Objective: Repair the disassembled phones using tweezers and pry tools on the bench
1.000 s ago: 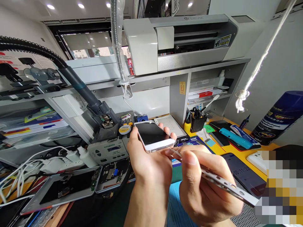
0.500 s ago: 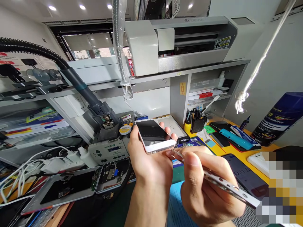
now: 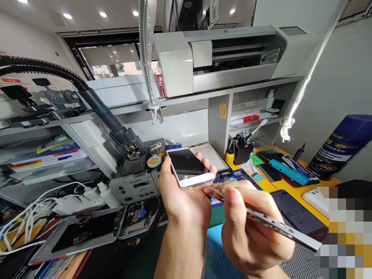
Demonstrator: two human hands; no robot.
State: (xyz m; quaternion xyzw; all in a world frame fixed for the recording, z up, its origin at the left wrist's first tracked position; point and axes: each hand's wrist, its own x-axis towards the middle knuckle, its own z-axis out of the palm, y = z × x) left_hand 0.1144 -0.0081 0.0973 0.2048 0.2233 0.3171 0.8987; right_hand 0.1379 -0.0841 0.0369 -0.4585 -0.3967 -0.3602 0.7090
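Note:
A white smartphone [image 3: 188,166] with a dark screen lies tilted in my left hand [image 3: 186,205], whose thumb and fingers wrap its long sides. Its white bottom edge faces me. My right hand [image 3: 255,228] pinches metal tweezers [image 3: 279,224] with round holes along the body. Their thin tips point at the phone's bottom edge, close to my left palm. Whether the tips touch anything is too small to tell. Under my hands is a blue mat [image 3: 217,252].
At left stand a grey soldering station [image 3: 135,186], an opened tablet [image 3: 81,232] and tangled white cables [image 3: 31,217]. To the right are a phone with a timer [image 3: 299,213], a black tool holder [image 3: 242,153] and a dark blue spray can [image 3: 340,147]. A hose [image 3: 147,58] hangs above.
The tweezer tips have dropped slightly from the phone's bottom edge. My right hand has shifted a little left; the view has tilted slightly. Both hands keep their hold.

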